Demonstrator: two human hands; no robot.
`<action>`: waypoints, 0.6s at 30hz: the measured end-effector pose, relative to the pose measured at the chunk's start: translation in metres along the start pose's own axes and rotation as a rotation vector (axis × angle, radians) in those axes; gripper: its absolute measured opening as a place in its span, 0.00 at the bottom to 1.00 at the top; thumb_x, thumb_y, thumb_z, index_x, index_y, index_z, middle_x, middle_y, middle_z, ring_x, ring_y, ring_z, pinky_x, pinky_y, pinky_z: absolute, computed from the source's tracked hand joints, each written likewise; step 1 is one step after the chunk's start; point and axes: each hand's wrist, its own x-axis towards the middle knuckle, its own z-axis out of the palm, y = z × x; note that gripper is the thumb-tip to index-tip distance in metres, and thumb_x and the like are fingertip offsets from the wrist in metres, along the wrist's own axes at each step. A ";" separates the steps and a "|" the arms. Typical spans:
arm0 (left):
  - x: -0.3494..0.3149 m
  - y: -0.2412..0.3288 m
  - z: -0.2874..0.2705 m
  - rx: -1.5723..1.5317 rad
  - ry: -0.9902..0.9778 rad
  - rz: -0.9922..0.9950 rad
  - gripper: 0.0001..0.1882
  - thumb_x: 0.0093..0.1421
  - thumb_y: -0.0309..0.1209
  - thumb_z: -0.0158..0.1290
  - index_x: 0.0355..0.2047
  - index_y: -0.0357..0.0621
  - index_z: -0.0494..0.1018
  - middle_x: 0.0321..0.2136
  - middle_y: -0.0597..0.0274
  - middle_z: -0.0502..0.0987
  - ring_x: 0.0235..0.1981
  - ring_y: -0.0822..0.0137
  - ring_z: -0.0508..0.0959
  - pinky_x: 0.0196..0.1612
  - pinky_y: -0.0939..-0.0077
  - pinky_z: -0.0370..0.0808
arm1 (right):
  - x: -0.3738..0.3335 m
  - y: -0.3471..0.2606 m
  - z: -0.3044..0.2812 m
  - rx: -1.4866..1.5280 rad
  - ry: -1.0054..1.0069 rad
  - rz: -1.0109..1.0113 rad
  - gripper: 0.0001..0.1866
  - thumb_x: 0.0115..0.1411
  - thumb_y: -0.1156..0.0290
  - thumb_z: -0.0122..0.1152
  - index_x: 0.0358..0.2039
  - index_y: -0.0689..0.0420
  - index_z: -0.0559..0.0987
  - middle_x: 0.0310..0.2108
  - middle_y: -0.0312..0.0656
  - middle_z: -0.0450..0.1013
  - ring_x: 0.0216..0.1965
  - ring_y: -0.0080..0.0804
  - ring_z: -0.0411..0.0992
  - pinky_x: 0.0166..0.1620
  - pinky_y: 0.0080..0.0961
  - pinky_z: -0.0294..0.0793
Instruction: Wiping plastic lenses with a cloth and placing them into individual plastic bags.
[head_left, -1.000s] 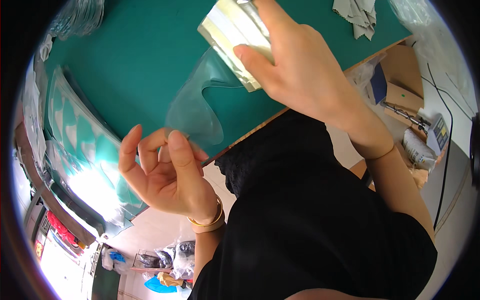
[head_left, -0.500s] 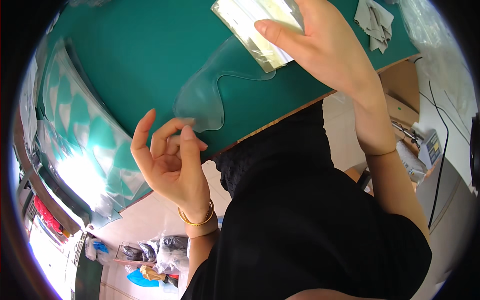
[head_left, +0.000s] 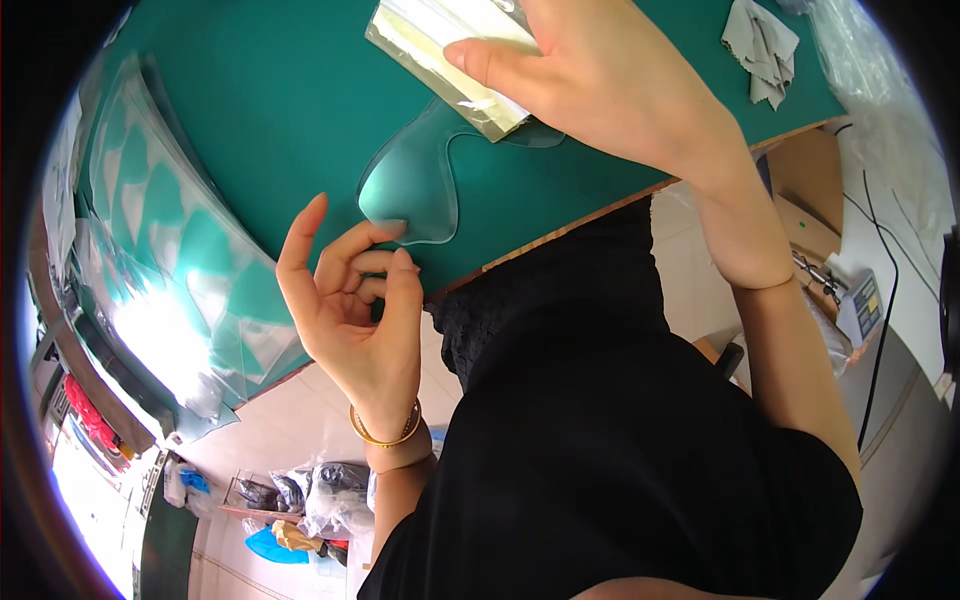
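Note:
A clear, curved goggle-shaped lens lies on the green tabletop near its front edge. My left hand is open beside its near-left end, fingers loosely bent and apart, with one fingertip at the lens's rim. My right hand grips a flat, shiny rectangular block that looks wrapped in clear film, the thumb lying along its top. This block covers the lens's middle, and whether it presses on the lens I cannot tell. The fingers under my right hand are hidden.
Several clear sheets or lenses are stacked at the table's left side, with strong glare on them. A crumpled grey cloth lies at the far right, next to clear plastic wrapping. Bagged goods stand low behind my left arm.
The block has slid left along the lens with my right hand. My left hand has shifted slightly right and away from me, its fingertip still at the rim.

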 end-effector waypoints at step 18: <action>0.001 -0.006 0.001 0.115 -0.032 0.106 0.36 0.53 0.12 0.57 0.62 0.36 0.59 0.38 0.55 0.79 0.30 0.78 0.77 0.31 0.88 0.74 | -0.015 -0.011 0.050 -0.009 0.020 -0.161 0.16 0.57 0.70 0.64 0.38 0.62 0.66 0.19 0.55 0.72 0.21 0.55 0.74 0.23 0.40 0.70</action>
